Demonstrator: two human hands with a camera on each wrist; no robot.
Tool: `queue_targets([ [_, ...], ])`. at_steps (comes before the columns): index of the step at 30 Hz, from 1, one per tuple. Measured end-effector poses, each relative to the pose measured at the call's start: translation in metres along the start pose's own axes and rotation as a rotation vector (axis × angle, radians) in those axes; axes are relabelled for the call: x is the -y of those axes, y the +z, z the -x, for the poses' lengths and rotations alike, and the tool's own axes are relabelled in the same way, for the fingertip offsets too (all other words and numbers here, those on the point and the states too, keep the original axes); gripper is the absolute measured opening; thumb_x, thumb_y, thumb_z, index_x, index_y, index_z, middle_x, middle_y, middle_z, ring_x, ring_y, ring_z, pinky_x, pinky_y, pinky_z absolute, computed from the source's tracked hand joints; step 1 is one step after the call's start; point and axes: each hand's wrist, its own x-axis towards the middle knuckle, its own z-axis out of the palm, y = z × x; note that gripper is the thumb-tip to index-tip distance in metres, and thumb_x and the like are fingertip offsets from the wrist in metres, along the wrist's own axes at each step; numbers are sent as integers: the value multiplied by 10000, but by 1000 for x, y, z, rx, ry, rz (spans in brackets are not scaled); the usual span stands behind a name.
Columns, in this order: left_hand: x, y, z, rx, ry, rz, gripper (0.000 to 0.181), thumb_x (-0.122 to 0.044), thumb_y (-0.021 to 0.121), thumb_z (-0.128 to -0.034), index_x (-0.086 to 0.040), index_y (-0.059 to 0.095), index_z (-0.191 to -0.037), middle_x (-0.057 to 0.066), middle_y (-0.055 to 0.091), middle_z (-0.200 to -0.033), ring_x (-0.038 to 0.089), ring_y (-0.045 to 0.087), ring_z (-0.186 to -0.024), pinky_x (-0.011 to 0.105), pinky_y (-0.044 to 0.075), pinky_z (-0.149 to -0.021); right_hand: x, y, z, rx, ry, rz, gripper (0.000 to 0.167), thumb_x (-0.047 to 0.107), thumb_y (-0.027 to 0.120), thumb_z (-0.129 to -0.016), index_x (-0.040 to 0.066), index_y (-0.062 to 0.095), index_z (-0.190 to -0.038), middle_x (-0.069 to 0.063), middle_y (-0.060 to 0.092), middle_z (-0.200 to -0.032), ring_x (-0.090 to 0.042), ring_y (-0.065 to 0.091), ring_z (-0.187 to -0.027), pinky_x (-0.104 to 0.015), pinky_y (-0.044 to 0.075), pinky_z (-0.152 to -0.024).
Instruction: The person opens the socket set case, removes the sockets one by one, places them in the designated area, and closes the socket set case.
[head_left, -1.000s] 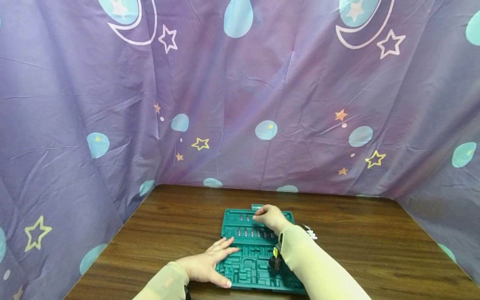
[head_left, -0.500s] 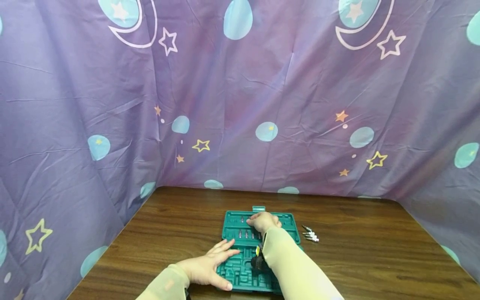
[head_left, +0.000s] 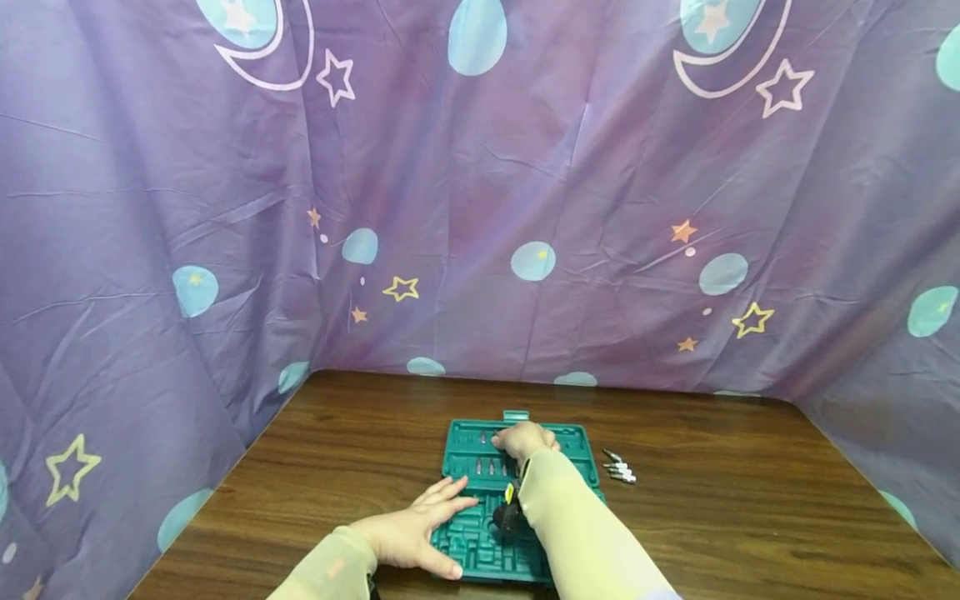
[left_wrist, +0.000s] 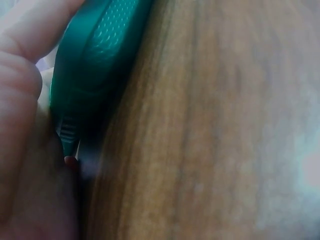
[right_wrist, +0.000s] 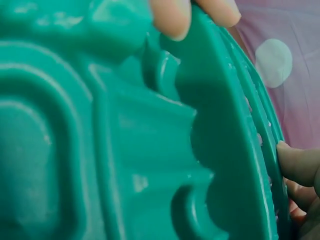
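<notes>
Nearest, the left hand (head_left: 411, 532) lies as it did, fingers straight and spread over the left edge of the open green case (head_left: 480, 546), thumb at its near left corner. Beyond, in the far half, the right hand (head_left: 527, 440) has slid left along the top row, near the far edge; the work is judged to have shifted a place along. Its fingers are bent and bunched at the row; whether they pinch anything I cannot tell. Small bits (head_left: 479, 467) stand in both rows. The arm's shift has uncovered white-ended pieces (head_left: 621, 473) on the table (head_left: 697, 483), just beyond the case's right edge. A patterned cloth (head_left: 465, 208) hangs behind the table's far edge.
</notes>
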Motion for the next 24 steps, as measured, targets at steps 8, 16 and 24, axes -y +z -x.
queue_targets([
  [8, 2, 2, -1, -3, -4, 4, 855, -474, 735, -788, -258, 320, -1504, 24, 91, -1615, 308, -7, -1468, 638, 108, -1096, -2, 0, 1, 9, -38, -40, 172, 323, 732, -848, 228, 778, -984, -308, 404, -1361, -497, 300, -1262, -629, 220, -1037],
  [16, -1, -2, -2, 25, -9, 12, 850, -497, 713, -806, -274, 297, -1513, 10, 66, -1618, 298, -25, -1468, 648, 123, -1088, -8, 5, -9, -20, -22, -44, 167, 364, 748, -821, 240, 782, -928, -317, 411, -1328, -518, 288, -1255, -648, 220, -1025],
  [24, -4, -1, 0, 1, -12, 4, 855, -456, 743, -786, -237, 329, -1501, 46, 100, -1614, 317, 3, -1466, 616, 113, -1106, -9, 8, -8, -11, -57, -67, 132, 341, 759, -819, 248, 779, -911, -310, 408, -1335, -523, 259, -1263, -652, 197, -1021],
])
